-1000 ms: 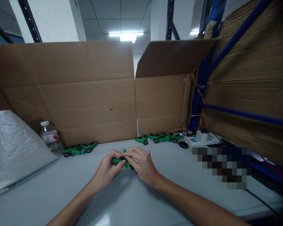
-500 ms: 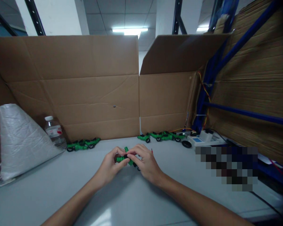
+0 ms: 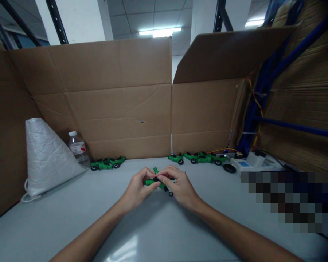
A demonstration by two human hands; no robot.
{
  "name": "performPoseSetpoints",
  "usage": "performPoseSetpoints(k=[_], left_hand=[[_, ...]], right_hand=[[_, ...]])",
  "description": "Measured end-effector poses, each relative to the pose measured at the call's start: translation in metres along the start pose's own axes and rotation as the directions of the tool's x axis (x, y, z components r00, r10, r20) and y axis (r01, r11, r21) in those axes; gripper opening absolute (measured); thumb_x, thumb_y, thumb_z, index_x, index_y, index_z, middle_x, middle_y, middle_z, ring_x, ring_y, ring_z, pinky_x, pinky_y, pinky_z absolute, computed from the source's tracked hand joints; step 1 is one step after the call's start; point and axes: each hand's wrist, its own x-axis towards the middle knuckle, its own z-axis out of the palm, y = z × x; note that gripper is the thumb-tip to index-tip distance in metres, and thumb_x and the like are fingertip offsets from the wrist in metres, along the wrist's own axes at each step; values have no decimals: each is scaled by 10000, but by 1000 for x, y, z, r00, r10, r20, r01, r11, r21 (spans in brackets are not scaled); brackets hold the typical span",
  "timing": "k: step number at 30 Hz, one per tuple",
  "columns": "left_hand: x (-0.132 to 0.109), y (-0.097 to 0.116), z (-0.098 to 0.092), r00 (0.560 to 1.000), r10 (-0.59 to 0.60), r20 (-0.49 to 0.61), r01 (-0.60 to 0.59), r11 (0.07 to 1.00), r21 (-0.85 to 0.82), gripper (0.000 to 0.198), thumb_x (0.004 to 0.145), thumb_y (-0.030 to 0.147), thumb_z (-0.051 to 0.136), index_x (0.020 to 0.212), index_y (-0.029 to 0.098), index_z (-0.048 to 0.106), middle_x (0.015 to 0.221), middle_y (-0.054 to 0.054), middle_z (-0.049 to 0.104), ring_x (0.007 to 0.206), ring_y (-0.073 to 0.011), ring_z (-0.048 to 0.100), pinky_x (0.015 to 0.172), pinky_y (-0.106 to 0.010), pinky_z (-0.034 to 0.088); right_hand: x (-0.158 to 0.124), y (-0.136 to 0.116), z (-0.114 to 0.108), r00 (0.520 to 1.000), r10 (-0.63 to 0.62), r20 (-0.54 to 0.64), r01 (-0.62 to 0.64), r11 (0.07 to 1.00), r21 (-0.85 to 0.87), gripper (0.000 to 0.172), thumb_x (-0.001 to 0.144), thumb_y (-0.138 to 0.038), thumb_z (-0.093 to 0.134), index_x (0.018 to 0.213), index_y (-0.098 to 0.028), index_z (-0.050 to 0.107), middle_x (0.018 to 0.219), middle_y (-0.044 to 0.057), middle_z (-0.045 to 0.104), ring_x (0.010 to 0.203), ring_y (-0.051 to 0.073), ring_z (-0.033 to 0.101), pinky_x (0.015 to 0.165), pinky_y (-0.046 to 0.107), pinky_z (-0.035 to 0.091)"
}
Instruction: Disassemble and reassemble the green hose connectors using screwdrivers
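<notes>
Both hands meet over the middle of the grey table (image 3: 71, 214). My left hand (image 3: 138, 189) pinches the left end of a small green toy vehicle with black wheels (image 3: 155, 181). From the other side, my right hand (image 3: 180, 185) closes its fingers on the same toy. A black wheel shows just below my right fingers. Much of the toy is hidden behind the fingers.
Green toy vehicles lie in a row at the back left (image 3: 108, 163) and back right (image 3: 196, 158). A water bottle (image 3: 78, 149) and a white bag (image 3: 47, 156) stand at the left. Cardboard walls (image 3: 120, 98) enclose the table. Wires and a small white device (image 3: 248, 163) sit at the right.
The view has shifted so everything sits further right in frame. Both hands stay closed on the green toy, with only small finger movements.
</notes>
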Motion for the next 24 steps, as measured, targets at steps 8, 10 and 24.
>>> performPoseSetpoints(k=[8, 10, 24], left_hand=[[-1, -4, -2, 999, 35, -14, -34, 998, 50, 249, 916, 384, 763, 912, 177, 625, 938, -54, 630, 883, -190, 612, 824, -304, 477], [-2, -5, -1, 999, 36, -12, -35, 997, 74, 256, 919, 393, 759, 925, 173, 630, 934, -52, 630, 877, -186, 610, 817, -296, 472], [-3, -6, -3, 996, 86, 0, -84, 977, 196, 220, 945, 364, 732, 934, 166, 637, 927, -42, 634, 871, -174, 611, 809, -279, 462]], right_hand=[[-1, -1, 0, 1000, -2, -8, 2, 1000, 30, 127, 975, -327, 669, 921, -228, 727, 898, 24, 639, 863, 194, 622, 791, 307, 483], [-2, -3, -1, 1000, -20, 7, 20, 1000, -12, 113, 983, -297, 657, 927, -225, 724, 896, 25, 642, 875, 198, 618, 804, 312, 478], [0, -2, -3, 997, -61, 52, 65, 995, -75, 137, 1012, -291, 634, 935, -222, 723, 902, 32, 653, 894, 210, 618, 813, 330, 474]])
